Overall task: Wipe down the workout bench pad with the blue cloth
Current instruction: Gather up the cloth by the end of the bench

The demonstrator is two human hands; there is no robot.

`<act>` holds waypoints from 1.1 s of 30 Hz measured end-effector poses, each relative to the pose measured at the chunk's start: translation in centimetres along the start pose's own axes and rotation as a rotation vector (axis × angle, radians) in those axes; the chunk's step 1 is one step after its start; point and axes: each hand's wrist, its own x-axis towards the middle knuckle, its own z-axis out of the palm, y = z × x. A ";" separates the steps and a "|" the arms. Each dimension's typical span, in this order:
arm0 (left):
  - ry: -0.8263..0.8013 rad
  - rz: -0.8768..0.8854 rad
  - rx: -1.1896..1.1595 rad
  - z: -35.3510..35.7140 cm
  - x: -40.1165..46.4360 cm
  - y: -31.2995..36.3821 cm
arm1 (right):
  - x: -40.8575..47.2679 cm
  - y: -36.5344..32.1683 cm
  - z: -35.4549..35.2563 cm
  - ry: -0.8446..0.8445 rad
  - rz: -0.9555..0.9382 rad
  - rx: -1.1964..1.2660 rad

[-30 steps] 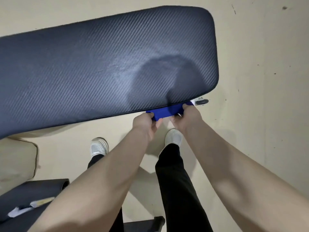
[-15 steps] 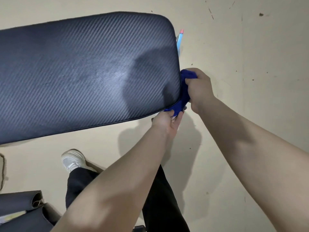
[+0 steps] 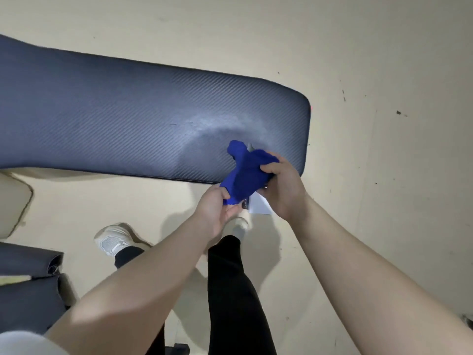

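One bench pad (image 3: pixel 115 119), one blue cloth (image 3: pixel 244 172), fingers of left hand (image 3: pixel 217 211) and right hand (image 3: pixel 284 188) clamped on it

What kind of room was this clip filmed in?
Probably a home or small gym corner: a padded workout bench over a bare beige floor, with rolled dark mats at the lower left.

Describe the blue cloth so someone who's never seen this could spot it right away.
Find the long dark bench pad stretching across the pale floor. At its near right corner, the left hand and right hand hold a bunched cloth. It is the only bright blue thing there.
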 end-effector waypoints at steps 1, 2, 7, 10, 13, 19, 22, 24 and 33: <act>-0.025 0.052 0.034 -2.0 -1.0 1.2 | -0.2 -0.2 1.7 -0.018 0.036 -0.009; -0.054 0.093 0.054 -4.0 -2.1 2.4 | -0.6 -0.4 3.7 -0.026 0.055 -0.038; -0.124 0.238 0.061 -15.4 -8.0 8.3 | -2.0 0.0 16.0 -0.186 0.023 -0.378; -0.079 0.383 0.128 -24.1 -11.3 11.6 | -1.4 2.7 24.6 -0.322 -0.031 -0.729; 0.109 0.443 0.276 -33.9 -14.4 14.5 | -0.8 6.8 33.4 -0.550 -0.053 -1.081; 0.342 0.499 0.265 -52.9 -18.6 17.1 | 0.1 16.8 51.4 -0.782 -0.122 -1.672; 0.408 0.499 0.082 -60.4 -19.0 17.4 | 0.1 21.8 59.2 -0.814 -0.271 -1.781; 0.379 0.530 -0.149 -64.4 -19.1 17.6 | 0.3 24.8 63.5 -0.860 -0.145 -1.606; 0.601 0.463 -0.576 -75.8 -9.4 19.1 | 10.1 39.0 73.5 -0.672 0.043 -1.415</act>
